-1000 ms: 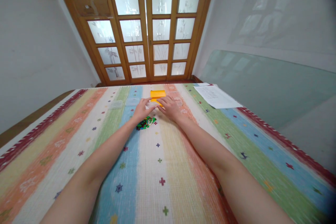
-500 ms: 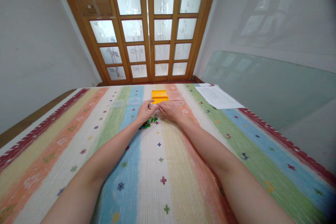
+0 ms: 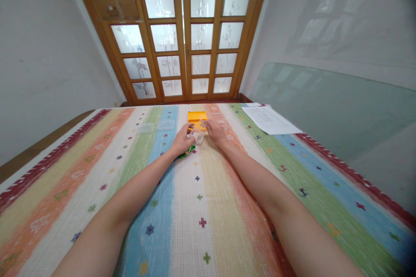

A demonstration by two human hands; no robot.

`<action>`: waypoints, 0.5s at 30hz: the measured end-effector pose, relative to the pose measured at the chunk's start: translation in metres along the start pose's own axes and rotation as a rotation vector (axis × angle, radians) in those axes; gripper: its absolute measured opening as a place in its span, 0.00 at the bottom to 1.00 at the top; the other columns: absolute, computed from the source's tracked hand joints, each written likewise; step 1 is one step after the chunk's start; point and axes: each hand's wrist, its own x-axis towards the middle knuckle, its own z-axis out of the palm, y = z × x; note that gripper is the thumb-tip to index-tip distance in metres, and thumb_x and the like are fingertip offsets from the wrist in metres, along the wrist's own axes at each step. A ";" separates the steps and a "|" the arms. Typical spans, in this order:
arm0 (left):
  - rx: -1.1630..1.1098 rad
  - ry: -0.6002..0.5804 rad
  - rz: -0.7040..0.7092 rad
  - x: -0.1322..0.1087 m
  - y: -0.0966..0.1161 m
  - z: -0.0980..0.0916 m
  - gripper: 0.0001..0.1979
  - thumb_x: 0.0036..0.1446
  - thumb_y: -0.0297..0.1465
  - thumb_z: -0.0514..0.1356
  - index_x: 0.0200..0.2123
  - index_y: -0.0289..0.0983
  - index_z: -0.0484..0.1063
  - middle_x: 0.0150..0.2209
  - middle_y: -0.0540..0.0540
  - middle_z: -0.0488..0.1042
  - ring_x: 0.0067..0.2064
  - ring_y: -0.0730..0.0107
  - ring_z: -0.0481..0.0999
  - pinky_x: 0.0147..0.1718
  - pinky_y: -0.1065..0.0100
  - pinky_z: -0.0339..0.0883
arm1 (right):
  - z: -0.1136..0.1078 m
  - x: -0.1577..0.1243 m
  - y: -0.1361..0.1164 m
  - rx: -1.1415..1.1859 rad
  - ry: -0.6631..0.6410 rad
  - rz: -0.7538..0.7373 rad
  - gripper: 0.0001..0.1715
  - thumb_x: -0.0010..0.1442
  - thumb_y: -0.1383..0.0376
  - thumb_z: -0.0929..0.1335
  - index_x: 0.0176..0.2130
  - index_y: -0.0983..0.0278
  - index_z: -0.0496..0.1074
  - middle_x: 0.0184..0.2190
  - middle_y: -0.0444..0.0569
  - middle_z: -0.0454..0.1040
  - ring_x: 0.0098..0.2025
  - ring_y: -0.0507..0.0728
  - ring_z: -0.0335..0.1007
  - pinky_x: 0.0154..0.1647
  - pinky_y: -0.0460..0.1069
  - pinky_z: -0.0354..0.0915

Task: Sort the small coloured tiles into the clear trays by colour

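Note:
My left hand (image 3: 183, 139) is closed, fingers pinched on a crumpled clear plastic bag (image 3: 197, 138). My right hand (image 3: 216, 132) reaches in from the other side with its fingertips closed on a clear plastic piece (image 3: 202, 124); I cannot tell whether this is part of the same bag. Just behind both hands stands an open yellow box (image 3: 196, 115), its near part covered by fingers and plastic. Below my left hand lies a small pile of green and mixed-colour pieces (image 3: 186, 153), partly hidden by that hand and too small to make out singly.
Two clear plastic cases, one outer (image 3: 144, 129) and one inner (image 3: 166, 125), lie left of the box. A printed paper sheet (image 3: 270, 120) rests at the table's far right. The striped tablecloth (image 3: 188, 225) covers the table; wooden glass-paned doors (image 3: 182, 21) stand beyond.
My hands have moved apart, the right one shifting right. Clear plastic now shows between them. My left hand has shifted slightly and covers the coloured pile a little differently.

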 end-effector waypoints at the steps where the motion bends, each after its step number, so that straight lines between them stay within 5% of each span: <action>1: 0.000 -0.014 0.013 0.000 0.000 -0.002 0.27 0.53 0.22 0.59 0.57 0.38 0.70 0.54 0.40 0.74 0.51 0.61 0.75 0.56 0.57 0.71 | 0.001 0.000 0.002 0.016 0.013 0.015 0.21 0.74 0.63 0.58 0.54 0.63 0.75 0.50 0.56 0.80 0.51 0.62 0.75 0.54 0.54 0.67; 5: 0.052 -0.075 0.099 0.001 0.001 -0.007 0.19 0.52 0.20 0.57 0.47 0.38 0.76 0.52 0.41 0.75 0.57 0.59 0.73 0.61 0.55 0.68 | 0.005 0.000 0.002 0.073 0.031 0.018 0.20 0.74 0.61 0.58 0.54 0.62 0.75 0.51 0.55 0.80 0.51 0.61 0.75 0.55 0.54 0.67; 11: 0.051 -0.018 0.063 0.002 -0.011 -0.009 0.27 0.52 0.20 0.57 0.55 0.38 0.75 0.54 0.42 0.76 0.54 0.62 0.75 0.57 0.58 0.71 | 0.004 0.000 -0.004 0.106 0.053 -0.011 0.22 0.75 0.58 0.58 0.55 0.62 0.75 0.52 0.55 0.79 0.54 0.62 0.74 0.57 0.55 0.67; 15: 0.109 0.123 -0.030 0.006 -0.033 -0.021 0.25 0.53 0.22 0.57 0.54 0.39 0.76 0.53 0.42 0.76 0.52 0.61 0.76 0.54 0.58 0.73 | 0.002 -0.001 -0.003 0.114 0.066 -0.009 0.22 0.74 0.58 0.59 0.56 0.62 0.74 0.53 0.56 0.78 0.55 0.62 0.73 0.58 0.56 0.67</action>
